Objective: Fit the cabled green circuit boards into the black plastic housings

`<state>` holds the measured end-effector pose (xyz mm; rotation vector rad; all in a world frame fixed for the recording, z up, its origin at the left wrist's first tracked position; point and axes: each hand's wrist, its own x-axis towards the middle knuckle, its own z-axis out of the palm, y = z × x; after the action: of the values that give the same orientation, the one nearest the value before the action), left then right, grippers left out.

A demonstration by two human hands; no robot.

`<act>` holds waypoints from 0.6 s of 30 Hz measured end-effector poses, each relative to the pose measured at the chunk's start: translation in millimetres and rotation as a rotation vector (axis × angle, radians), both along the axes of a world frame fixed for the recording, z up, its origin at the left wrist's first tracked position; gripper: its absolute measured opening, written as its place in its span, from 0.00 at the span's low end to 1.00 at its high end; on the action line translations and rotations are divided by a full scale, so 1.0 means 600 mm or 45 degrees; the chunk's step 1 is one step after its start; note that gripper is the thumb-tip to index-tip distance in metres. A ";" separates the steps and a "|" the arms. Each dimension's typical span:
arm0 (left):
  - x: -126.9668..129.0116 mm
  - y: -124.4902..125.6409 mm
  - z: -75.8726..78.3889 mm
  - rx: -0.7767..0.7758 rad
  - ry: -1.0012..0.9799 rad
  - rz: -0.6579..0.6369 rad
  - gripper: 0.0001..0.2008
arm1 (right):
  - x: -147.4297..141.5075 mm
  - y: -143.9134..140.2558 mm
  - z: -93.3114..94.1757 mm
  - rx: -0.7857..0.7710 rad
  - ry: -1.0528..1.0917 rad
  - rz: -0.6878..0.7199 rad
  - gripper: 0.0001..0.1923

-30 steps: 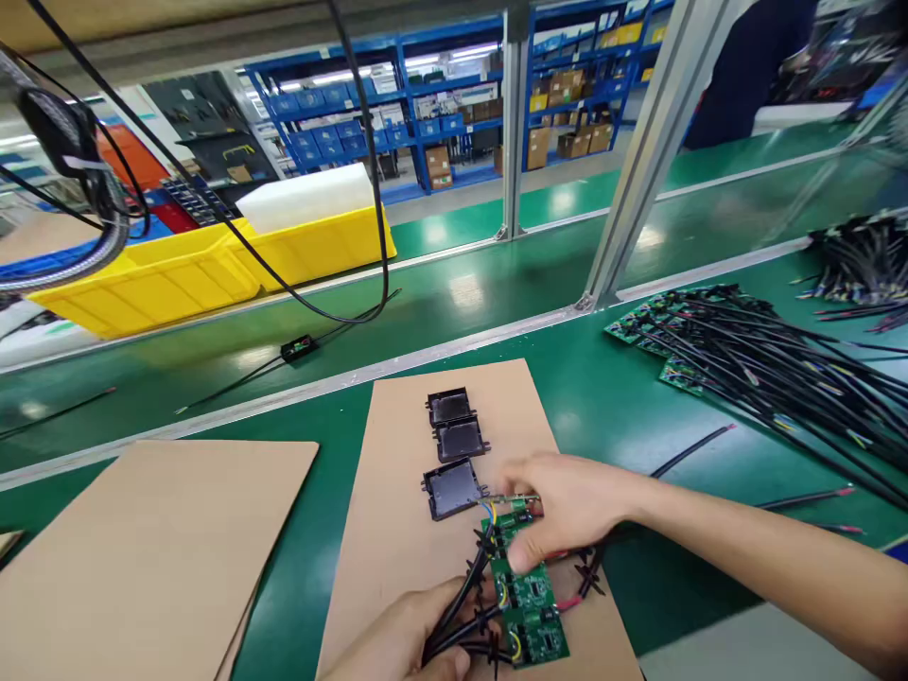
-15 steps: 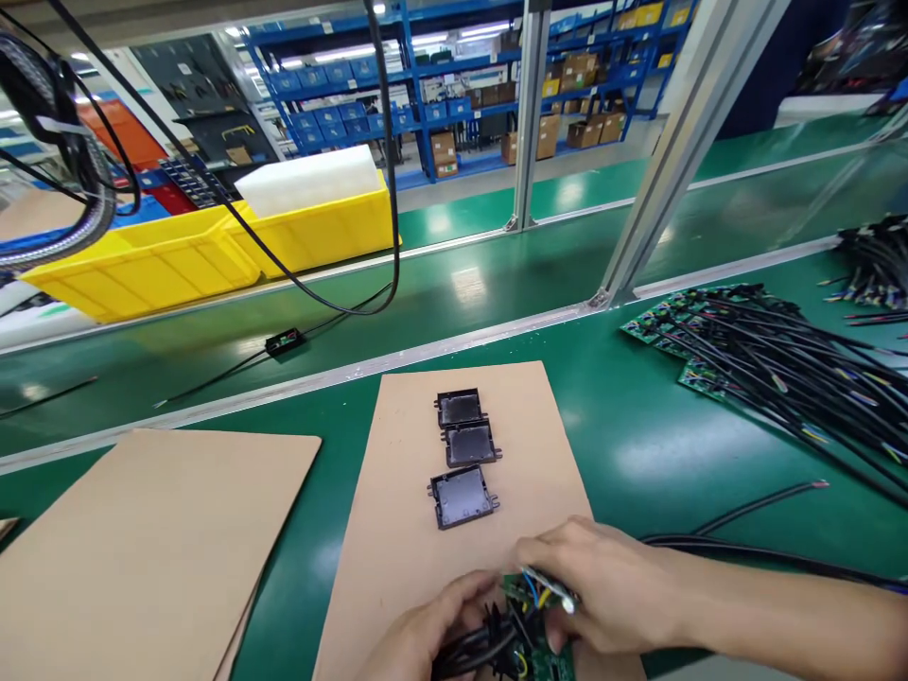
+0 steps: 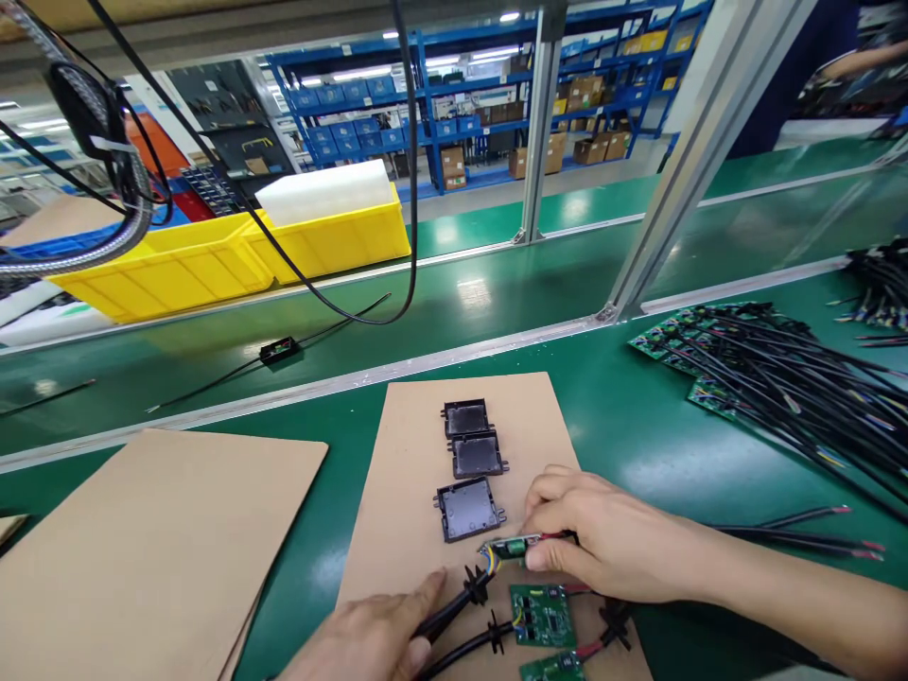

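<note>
My right hand (image 3: pixel 602 539) pinches a green circuit board (image 3: pixel 512 548), tilted on edge, with red wires on its right. Coloured wires join its left end to a black cable (image 3: pixel 454 605) with a finned grommet. That cable runs into my left hand (image 3: pixel 375 629), between thumb and forefinger. Below lie a second circuit board (image 3: pixel 545 615) with cables at both sides and a third board (image 3: pixel 553 668), cut off by the frame's bottom edge. Beyond the hands, three black plastic housings stand in a column: near (image 3: pixel 468 509), middle (image 3: pixel 478 455) and far (image 3: pixel 465 417).
A cardboard sheet (image 3: pixel 397 473) lies under the work; more cardboard (image 3: pixel 163 539) is at left. Wired boards (image 3: pixel 766 369) are heaped at right. Across the metal rail sit a small black box (image 3: pixel 279 350) and yellow bins (image 3: pixel 340 241). A cable loop (image 3: pixel 411 189) hangs ahead, beside aluminium posts (image 3: pixel 653 189).
The bunched boards and cables have come apart: two boards now lie on the cardboard, one stays in my right hand. My left hand has shifted left along the cables.
</note>
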<state>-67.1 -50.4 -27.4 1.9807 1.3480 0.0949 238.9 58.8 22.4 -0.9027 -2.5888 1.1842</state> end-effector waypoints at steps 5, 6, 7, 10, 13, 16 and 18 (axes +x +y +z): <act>0.038 0.033 0.062 0.118 -0.100 0.305 0.29 | -0.025 0.012 -0.021 -0.440 -0.106 0.090 0.18; 0.057 0.040 0.069 0.092 -0.172 0.372 0.29 | -0.028 0.014 -0.026 -0.518 -0.119 0.069 0.17; 0.077 0.047 0.072 0.046 -0.237 0.427 0.27 | -0.031 0.016 -0.030 -0.564 -0.126 0.058 0.17; 0.119 0.067 0.068 -0.045 -0.284 0.538 0.11 | -0.037 0.019 -0.031 -0.521 -0.057 -0.005 0.11; 0.132 0.083 0.060 -0.015 -0.179 0.578 0.08 | -0.058 0.008 -0.017 -0.169 -0.075 -0.182 0.08; 0.129 0.099 0.059 0.033 -0.246 0.577 0.03 | -0.095 -0.011 0.002 0.385 -0.269 -0.082 0.17; 0.121 0.107 0.061 0.028 -0.309 0.594 0.05 | -0.114 -0.013 0.011 0.601 -0.334 0.062 0.21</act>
<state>5.5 14.0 9.0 1.5756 1.6197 0.5508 170.3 50.7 29.2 -0.9371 -2.9168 0.4405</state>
